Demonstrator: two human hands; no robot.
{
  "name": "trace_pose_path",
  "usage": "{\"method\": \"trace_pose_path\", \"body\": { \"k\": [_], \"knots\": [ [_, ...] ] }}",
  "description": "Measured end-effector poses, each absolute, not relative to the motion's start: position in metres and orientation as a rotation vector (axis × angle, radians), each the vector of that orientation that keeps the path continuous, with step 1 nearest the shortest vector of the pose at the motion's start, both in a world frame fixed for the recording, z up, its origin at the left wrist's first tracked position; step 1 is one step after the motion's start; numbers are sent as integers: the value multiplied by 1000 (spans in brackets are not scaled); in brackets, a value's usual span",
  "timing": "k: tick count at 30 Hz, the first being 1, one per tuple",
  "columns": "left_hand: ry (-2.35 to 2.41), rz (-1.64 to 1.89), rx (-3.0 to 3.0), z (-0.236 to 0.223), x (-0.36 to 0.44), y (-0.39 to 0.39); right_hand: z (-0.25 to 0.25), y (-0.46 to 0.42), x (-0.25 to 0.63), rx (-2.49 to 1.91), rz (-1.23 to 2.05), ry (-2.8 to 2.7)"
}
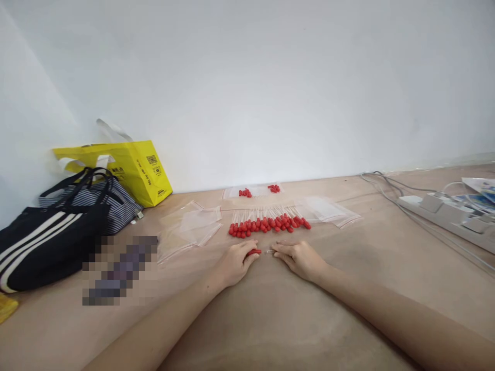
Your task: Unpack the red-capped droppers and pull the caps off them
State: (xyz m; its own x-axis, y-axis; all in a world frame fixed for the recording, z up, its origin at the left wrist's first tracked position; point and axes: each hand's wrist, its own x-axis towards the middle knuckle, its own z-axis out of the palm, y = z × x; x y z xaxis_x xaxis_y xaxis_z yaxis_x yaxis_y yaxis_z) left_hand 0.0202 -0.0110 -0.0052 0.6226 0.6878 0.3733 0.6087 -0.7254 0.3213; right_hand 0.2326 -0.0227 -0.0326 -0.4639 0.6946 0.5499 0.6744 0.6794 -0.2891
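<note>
Head view: the left hand [236, 264] pinches a red piece [254, 252] between thumb and fingers; the right hand [301, 259] has its fingertips closed on a slim pale piece [269, 251], its end facing the red one across a small gap, just above the table [282, 319]. Just beyond lie red-tipped white sticks [266, 224] in a row; clear bags [195, 226] flank them; two small red clusters [245, 193] sit farther back, near the wall [270, 93].

Left fingers [250, 243] pinch a red piece [254, 252]; right fingers [284, 248] hold a pale stub [269, 251].
</note>
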Motion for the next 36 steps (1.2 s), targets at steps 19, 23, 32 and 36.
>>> {"method": "trace_pose_path", "body": {
  "k": [19,23,32,36],
  "knots": [
    [1641,978,2357,1,-8,-10,-24,-20,239,-1373,315,-1998],
    [1777,876,2320,1,-13,-11,-30,-19,224,-1384,351,-1910],
    [1849,1004,2528,9,-4,6,-23,-29,229,-1316,340,-1962],
    [1868,873,2618,13,10,27,-18,-44,246,-1139,200,-2167]
  ]
}}
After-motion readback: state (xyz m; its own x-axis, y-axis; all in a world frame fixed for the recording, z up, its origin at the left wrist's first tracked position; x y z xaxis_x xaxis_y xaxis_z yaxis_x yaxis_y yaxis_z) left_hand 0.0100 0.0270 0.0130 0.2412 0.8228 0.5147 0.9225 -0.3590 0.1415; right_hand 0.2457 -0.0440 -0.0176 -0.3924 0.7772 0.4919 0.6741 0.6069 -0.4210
